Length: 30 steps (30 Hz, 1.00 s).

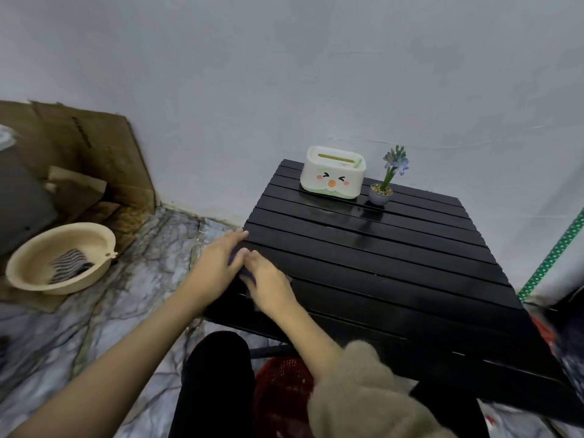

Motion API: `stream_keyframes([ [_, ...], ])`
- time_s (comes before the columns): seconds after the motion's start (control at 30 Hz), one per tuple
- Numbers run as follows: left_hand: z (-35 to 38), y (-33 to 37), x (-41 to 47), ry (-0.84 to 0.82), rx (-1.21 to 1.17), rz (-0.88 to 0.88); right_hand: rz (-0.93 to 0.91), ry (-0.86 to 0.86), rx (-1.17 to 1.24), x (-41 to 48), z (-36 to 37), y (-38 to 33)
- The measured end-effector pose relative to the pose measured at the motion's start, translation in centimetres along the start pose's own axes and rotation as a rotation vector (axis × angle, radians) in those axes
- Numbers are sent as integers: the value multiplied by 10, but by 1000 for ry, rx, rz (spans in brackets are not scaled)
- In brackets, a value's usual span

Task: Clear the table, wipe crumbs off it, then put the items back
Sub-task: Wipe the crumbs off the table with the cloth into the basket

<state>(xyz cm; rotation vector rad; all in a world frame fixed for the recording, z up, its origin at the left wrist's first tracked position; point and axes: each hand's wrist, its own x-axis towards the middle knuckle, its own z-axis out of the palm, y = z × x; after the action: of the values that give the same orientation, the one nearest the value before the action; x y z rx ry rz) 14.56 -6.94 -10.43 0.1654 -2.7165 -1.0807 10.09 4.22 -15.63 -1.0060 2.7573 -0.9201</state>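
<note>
The black slatted table [395, 257] carries a white tissue box [332, 172] with a cartoon face and a small potted purple flower [384, 188], both at its far edge. My right hand [271, 284] lies palm down on a dark purple cloth [248, 279] at the table's near left corner; only slivers of the cloth show under the fingers. My left hand [218, 263] rests flat beside it on the table's left edge, fingers stretched out and touching the right hand's fingertips.
A beige basin [34, 263] holding a striped cloth [70, 265] sits on the marble floor at the left, in front of flattened cardboard [104, 153]. A red mesh basket [281, 390] stands under the table near my dark-clad knee. A grey wall is behind the table.
</note>
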Motion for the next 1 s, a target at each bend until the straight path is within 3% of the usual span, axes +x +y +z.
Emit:
stream_keyframes([
  [0.13, -8, -5, 1, -14, -4, -22, -167, -61, 41, -72, -21, 22],
  [0.3, -17, -7, -2, -33, 1, -18, 178, 172, -8, -79, -76, 102],
  [0.4, -20, -5, -5, -30, 1, -23, 309, 284, -33, -38, -61, 87],
  [0.63, -21, 4, -4, -7, 8, 8, -43, 77, 66, -8, 28, -37],
  [0.77, -13, 5, -4, -11, 0, -7, -226, -93, 84, -61, 20, -32],
  [0.87, -6, 1, -6, -29, -35, -15, -200, -126, 82, -96, -16, 0],
  [1.0, -6, -5, -7, -35, -37, -9, 33, 107, 36, -100, -59, 57],
])
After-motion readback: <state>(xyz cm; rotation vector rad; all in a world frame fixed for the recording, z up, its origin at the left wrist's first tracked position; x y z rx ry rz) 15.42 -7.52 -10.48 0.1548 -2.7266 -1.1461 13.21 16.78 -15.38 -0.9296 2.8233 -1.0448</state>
